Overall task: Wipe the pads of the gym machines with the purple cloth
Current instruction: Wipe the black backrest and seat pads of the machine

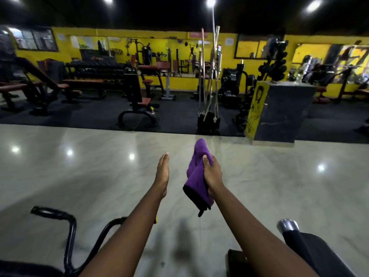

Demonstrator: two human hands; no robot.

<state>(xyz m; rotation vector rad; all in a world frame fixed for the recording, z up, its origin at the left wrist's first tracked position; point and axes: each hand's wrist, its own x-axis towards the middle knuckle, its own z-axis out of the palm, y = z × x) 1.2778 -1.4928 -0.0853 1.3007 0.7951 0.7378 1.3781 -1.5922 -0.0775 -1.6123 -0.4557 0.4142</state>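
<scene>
My right hand (212, 172) grips the purple cloth (196, 176), which has a black edge and hangs folded below and above my fingers. Beside it, my left hand (162, 173) is held out flat with straight fingers and holds nothing. Both arms stretch forward over a shiny pale floor. A black pad (311, 250) of a machine sits at the lower right under my right arm. Across the floor stand benches with reddish-brown pads (83, 81) and a seat machine (137, 100).
A black curved handlebar (60, 216) of a machine rises at the lower left. A rack of upright barbells (208, 80) and a dark block with a yellow side (279, 110) stand at the edge of the black mat. Yellow walls with mirrors lie behind.
</scene>
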